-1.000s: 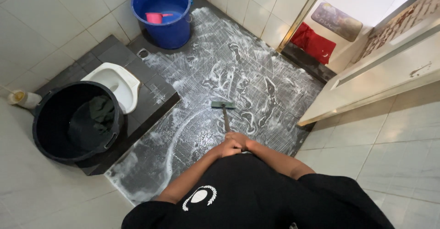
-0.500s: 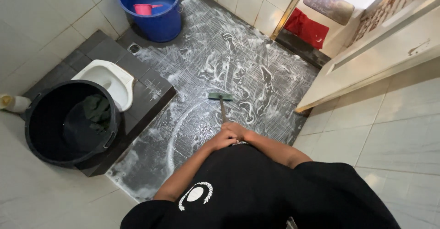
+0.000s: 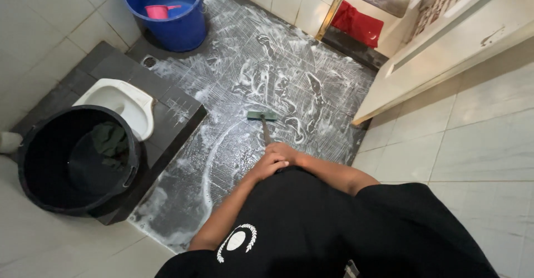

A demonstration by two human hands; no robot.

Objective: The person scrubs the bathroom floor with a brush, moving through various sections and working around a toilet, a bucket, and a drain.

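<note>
Floor: the dark tiled floor (image 3: 183, 200) lies under me, smeared with white soapy foam in streaks and swirls from the far wall down to near my feet.
Walls and door: pale tiles all round; a light door (image 3: 445, 50) stands open on my right, with a red mat (image 3: 359, 25) past the threshold.
Black bucket: a big black bucket (image 3: 33, 189) stands at my left on the raised dark step, with a dark cloth lying in it.
Blue bucket: a blue bucket (image 3: 178, 30) holds water at the far side, a pink dipper (image 3: 157, 11) floating in it.
Squat pan: the white squat toilet (image 3: 130, 102) is set in the step, just beside the black bucket.
Brush: my long-handled scrub brush (image 3: 261, 115) has its green head flat on the foamy floor, in the middle, straight ahead of me.
Hands: my left hand (image 3: 267, 166) and right hand (image 3: 286, 153) are closed together round the top of the handle, touching one another.
Step in hand: I judge I am mid-scrub, working the soap over the centre tiles.
Next move: as I see it, the patch near my feet and along the step's edge looks less worked, so the head wants drawing back toward me with steady downward pressure, and my footing kept sure on wet tile.
</note>
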